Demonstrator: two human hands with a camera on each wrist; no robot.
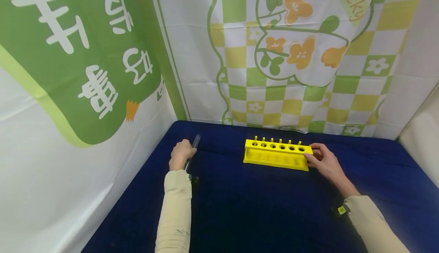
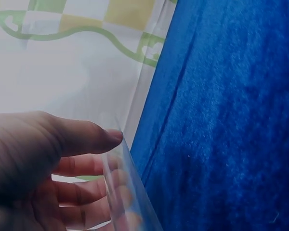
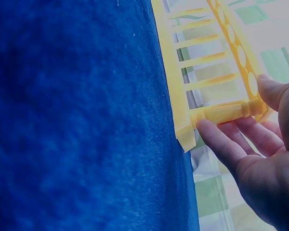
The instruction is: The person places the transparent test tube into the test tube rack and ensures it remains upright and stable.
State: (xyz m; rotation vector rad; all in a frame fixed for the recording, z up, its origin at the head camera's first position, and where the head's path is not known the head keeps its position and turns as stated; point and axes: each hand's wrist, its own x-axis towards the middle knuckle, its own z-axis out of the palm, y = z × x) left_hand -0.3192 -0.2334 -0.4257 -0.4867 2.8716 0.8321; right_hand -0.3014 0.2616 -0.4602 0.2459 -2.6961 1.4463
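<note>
My left hand [image 1: 180, 154] holds a clear test tube [image 1: 196, 141] at the left of the table, its far end tilted up and away. In the left wrist view the thumb and fingers pinch the see-through wall of the tube [image 2: 135, 202]. A yellow test tube rack [image 1: 276, 151] stands upright toward the back, with a row of round holes and a row of pegs behind them. At the rack's right end is my right hand [image 1: 326, 164]. The right wrist view has its thumb at the top plate and fingers against the end post [image 3: 224, 113].
A dark blue cloth [image 1: 247, 199] covers the table. A patterned curtain [image 1: 192, 47] hangs along the back edge, and a green and white one [image 1: 109, 161] closes in the left side, near the left arm. A white wall covering [image 1: 420, 131] stands at the right.
</note>
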